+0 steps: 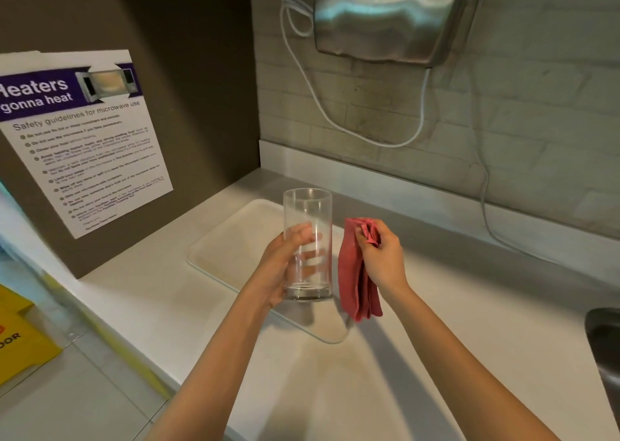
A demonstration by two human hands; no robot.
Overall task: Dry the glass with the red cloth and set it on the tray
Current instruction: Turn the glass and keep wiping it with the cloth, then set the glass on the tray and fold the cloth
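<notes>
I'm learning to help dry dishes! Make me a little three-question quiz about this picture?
1. True or false: the glass is held upright.
2. Which hand holds the red cloth? A) left hand B) right hand
3. Fill in: the glass is held above the white ____.

Key: 1. True. 2. B. 3. tray.

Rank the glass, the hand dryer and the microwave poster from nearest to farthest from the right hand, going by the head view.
From the right hand:
1. Glass, just to its left, held upright by the left hand.
2. Hand dryer, on the wall above.
3. Microwave poster, far left, only slightly farther than the dryer.
</notes>
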